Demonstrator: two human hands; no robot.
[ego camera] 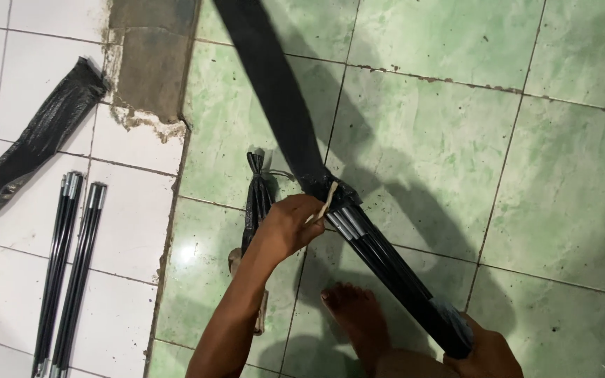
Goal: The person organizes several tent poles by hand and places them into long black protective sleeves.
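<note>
Fingers of left hand [290, 227] pinch pale string [327, 201] at black pole bundle [379, 255], slanted over green floor tiles [421, 147]; right hand [481, 353] clenched round bundle's lower end. Spare poles [71, 266] lie well apart, far left.

bare forearms, no sleeves; bare foot [356, 308], no shoe; no gloves.

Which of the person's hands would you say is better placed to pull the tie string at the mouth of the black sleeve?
Probably the left hand: it already pinches the pale string where the black sleeve meets the pole bundle. The right hand grips the bundle's lower end, steadying it.
</note>
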